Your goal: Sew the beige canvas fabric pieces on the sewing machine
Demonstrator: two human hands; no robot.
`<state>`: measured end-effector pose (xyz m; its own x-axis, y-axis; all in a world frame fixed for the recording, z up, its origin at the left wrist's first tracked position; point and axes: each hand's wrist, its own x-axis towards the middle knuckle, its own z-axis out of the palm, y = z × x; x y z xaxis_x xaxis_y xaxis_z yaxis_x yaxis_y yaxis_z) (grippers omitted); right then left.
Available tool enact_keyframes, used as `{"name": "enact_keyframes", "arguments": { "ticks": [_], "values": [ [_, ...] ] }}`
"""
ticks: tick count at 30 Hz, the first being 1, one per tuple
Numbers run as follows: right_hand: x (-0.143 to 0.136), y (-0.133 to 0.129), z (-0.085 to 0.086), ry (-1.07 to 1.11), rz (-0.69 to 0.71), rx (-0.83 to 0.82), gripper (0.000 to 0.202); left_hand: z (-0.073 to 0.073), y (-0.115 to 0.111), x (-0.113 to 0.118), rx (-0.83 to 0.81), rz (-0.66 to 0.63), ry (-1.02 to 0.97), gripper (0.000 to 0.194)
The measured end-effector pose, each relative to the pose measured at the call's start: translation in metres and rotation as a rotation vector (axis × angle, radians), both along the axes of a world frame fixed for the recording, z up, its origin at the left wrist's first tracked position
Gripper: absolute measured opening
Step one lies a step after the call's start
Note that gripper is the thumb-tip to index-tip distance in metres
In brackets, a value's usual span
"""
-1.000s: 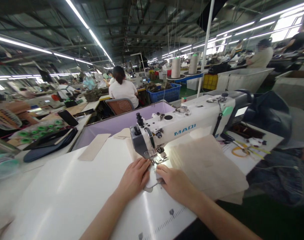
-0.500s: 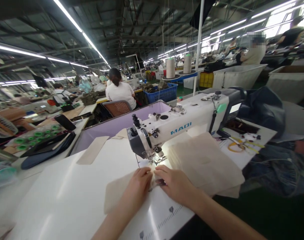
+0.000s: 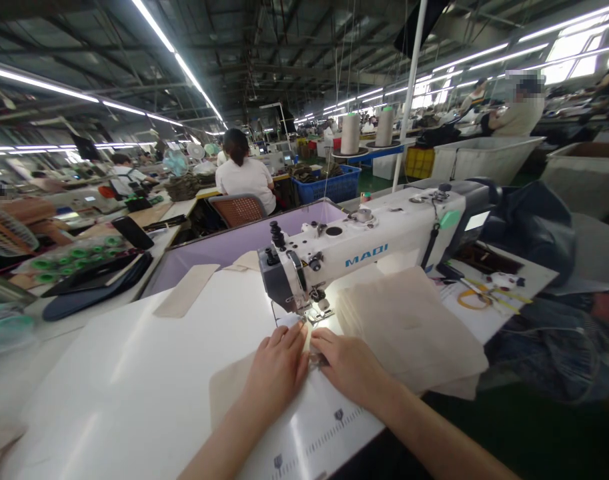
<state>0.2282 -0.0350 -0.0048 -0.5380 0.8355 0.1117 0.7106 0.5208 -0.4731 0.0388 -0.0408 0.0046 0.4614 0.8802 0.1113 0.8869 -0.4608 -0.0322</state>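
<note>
Cloth (image 3: 228,387) lies flat — partly beneath the left hand (image 3: 280,363).

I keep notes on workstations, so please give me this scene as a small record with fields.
Left hand: rests on a beige cloth piece, fingertips near the needle area
Right hand: fingertips also near the needle area; grip unclear
Machine: white sewing machine marked MAQI
Stock: beige cloth stack, right of the needle area
Thread: two cones behind the machine
</note>
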Motion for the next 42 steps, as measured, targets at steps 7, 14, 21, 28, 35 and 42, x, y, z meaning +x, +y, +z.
{"name": "enact_keyframes", "arguments": {
  "ticks": [7, 14, 21, 28, 35, 42],
  "values": [
    [-0.0002, 0.0021, -0.0002, 0.015, 0.001, 0.004, 0.028, 0.0021, 0.0035, 0.0027, -0.007, 0.029, 0.011, 0.036],
    [-0.0008, 0.0012, 0.0005, 0.001, 0.004, 0.004, 0.031, -0.0004, 0.0034, 0.0019, 0.013, 0.018, -0.017, 0.034],
    [-0.0008, 0.0007, 0.0006, 0.007, -0.002, 0.002, 0.03, -0.0012, 0.0031, 0.0022, 0.013, 0.014, -0.015, 0.035],
    [-0.0006, 0.0003, 0.0003, 0.016, 0.004, -0.002, 0.034, -0.0021, 0.0026, 0.0027, 0.037, 0.007, -0.017, 0.036],
    [-0.001, 0.0004, 0.0024, 0.005, 0.011, -0.025, 0.034, -0.0005, 0.0017, 0.0032, 0.019, 0.005, -0.008, 0.035],
    [-0.0001, 0.0009, 0.0078, -0.027, 0.007, -0.035, 0.027, 0.0038, 0.0012, 0.0034, -0.01, 0.025, 0.021, 0.034]
  ]
}}
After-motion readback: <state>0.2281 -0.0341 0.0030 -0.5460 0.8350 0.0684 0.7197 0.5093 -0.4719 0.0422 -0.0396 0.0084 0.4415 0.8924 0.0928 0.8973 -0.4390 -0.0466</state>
